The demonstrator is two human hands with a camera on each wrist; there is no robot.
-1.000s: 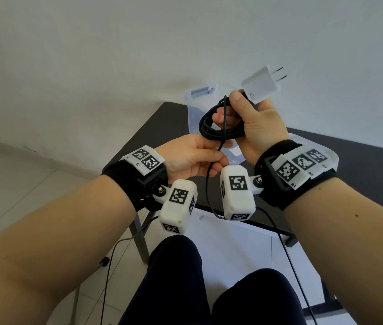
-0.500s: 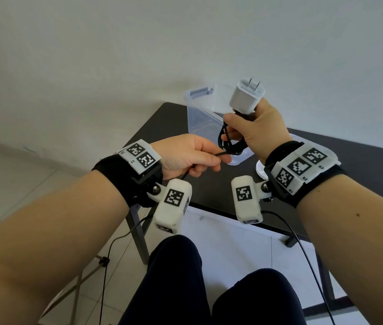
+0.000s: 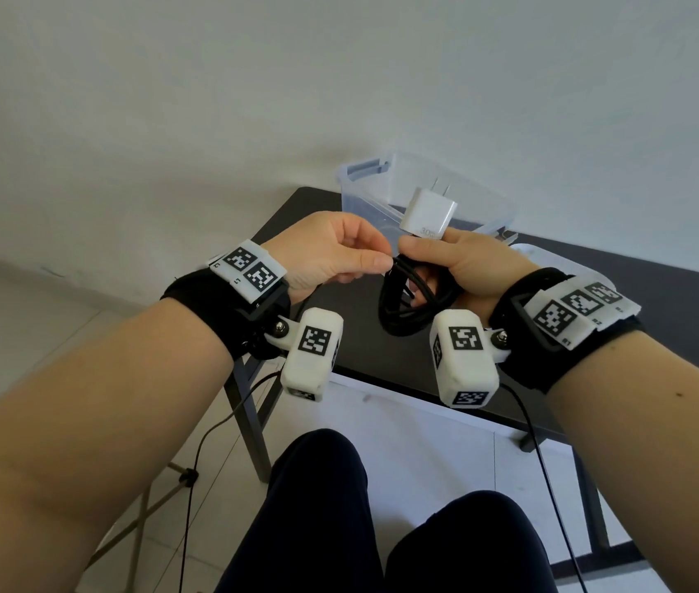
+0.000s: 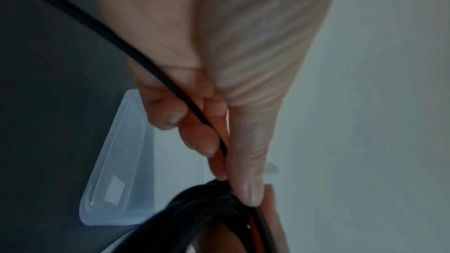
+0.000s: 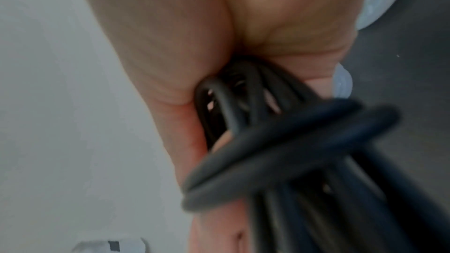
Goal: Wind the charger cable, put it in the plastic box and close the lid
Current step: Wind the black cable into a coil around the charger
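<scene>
Right hand grips coiled cable, charger sticking up above it | left hand pinches cable strand beside coil | open box on surface beyond hands

The cable my fingers close on looks like matt black rubber, smooth along its loops. My charger plug is smooth white plastic with a soft sheen and two metal prongs. The box beyond it is clear, faintly bluish plastic, glossy at the rim, and so is its lid (a pale label shows through). The table is matt black.
</scene>
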